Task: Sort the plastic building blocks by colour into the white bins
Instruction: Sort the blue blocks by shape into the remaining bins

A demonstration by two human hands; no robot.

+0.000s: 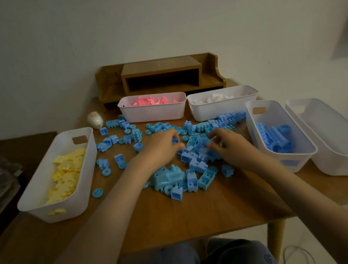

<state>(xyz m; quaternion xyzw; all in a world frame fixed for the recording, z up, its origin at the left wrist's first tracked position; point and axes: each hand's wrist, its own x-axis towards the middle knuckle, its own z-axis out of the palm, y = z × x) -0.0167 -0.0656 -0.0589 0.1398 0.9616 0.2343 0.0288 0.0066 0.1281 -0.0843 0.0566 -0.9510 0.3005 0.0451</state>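
The loose blocks are all light blue; the table is mid-brown wood with faint grain, the shelf unit behind it a darker brown. All five bins are plain white: the left bin holds pale yellow blocks, the back-left bin pink blocks, the back-right bin white blocks, the right bin light blue blocks; the far-right bin is white throughout; the egg-shaped object is white with a pinkish top

You sit in a home room, small wooden table against a plain white wall, wooden desk shelf at its back, toy blocks and white bins on top, cluttered dark side table at your left, cable on the pale floor.
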